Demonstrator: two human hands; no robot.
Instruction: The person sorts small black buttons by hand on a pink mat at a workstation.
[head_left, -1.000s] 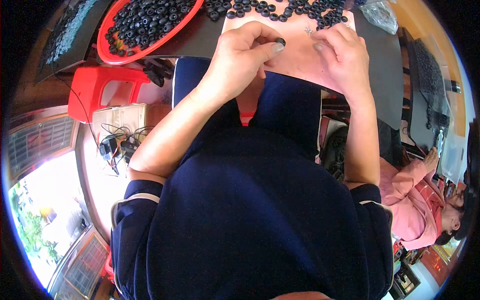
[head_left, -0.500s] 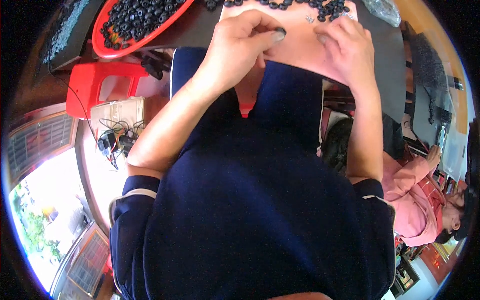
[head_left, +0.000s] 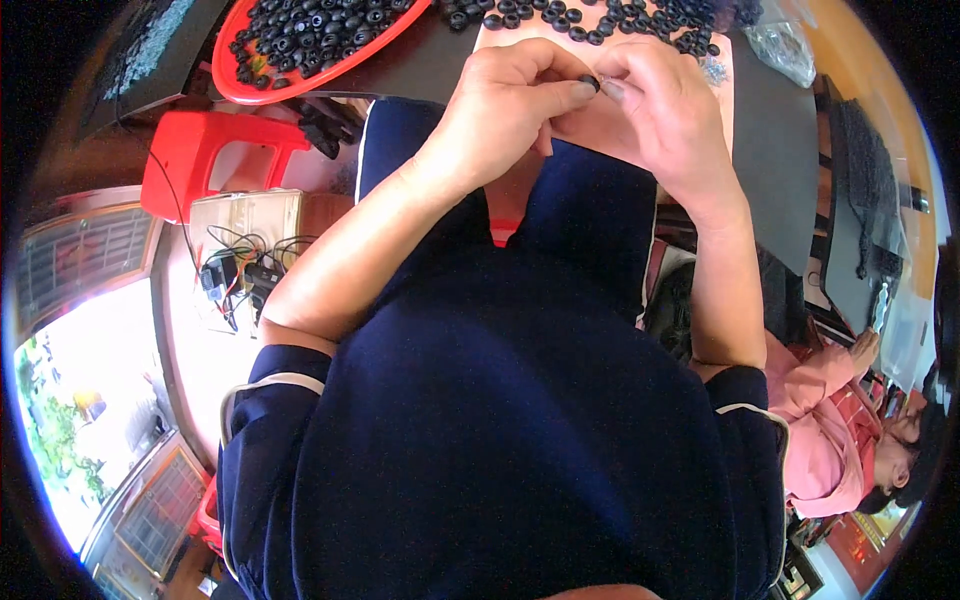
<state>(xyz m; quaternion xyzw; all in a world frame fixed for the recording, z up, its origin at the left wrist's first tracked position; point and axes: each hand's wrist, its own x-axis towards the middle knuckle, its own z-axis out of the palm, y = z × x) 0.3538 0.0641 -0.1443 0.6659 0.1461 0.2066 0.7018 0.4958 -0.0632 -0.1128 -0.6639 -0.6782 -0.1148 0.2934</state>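
Between thumb and forefinger my left hand (head_left: 510, 105) pinches a small round black bead-like piece (head_left: 590, 83). My right hand (head_left: 672, 115) meets it from the right, its fingertips closed and touching or nearly touching the black piece. A tiny light, shiny bit seems to be at those fingertips, too small to name. Both hands are above a pale pink board (head_left: 610, 138) on the dark table. Several similar black pieces (head_left: 575, 17) with holes are scattered along the board's far part. A small heap of silvery bits (head_left: 714, 70) lies beside my right hand.
A red basin (head_left: 232, 82) full of black pieces stands on the dark table (head_left: 440, 62) at the left. A clear plastic bag (head_left: 782, 52) is at the far right. Below are a red stool (head_left: 168, 175) and tangled cables (head_left: 235, 270). A person in pink (head_left: 825, 440) sits at right.
My right hand has moved left from the silvery bits to the black piece held in my left hand. The view has shifted slightly, so more of the scattered pieces shows.
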